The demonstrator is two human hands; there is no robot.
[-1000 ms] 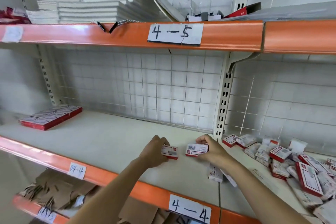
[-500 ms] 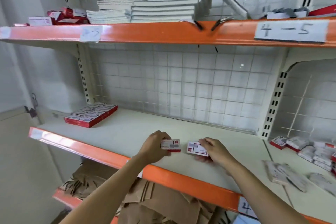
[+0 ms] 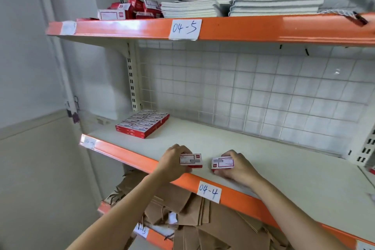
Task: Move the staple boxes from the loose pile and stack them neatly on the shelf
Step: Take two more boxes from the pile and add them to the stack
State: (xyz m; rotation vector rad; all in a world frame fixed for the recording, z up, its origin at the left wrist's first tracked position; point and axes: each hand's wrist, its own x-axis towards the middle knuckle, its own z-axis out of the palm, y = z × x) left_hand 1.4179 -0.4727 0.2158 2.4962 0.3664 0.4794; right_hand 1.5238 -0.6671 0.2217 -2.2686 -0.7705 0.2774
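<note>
Carrying one small red-and-white cardboard staple box (image 3: 190, 160) in the left hand (image 3: 172, 163) and another (image 3: 222, 163) in the right hand (image 3: 236, 166) — fingers closed round each — over the cream shelf board (image 3: 253, 148), both likely need setting squarely on the flat red block of stacked boxes (image 3: 143, 123) at ten o'clock.

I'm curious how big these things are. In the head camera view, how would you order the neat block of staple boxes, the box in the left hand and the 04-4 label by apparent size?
1. Block of staple boxes, clearly largest, though farther from the camera.
2 and 3. The box in the left hand and the 04-4 label look about alike; the hand hides part of the box, so I won't rank them.
</note>
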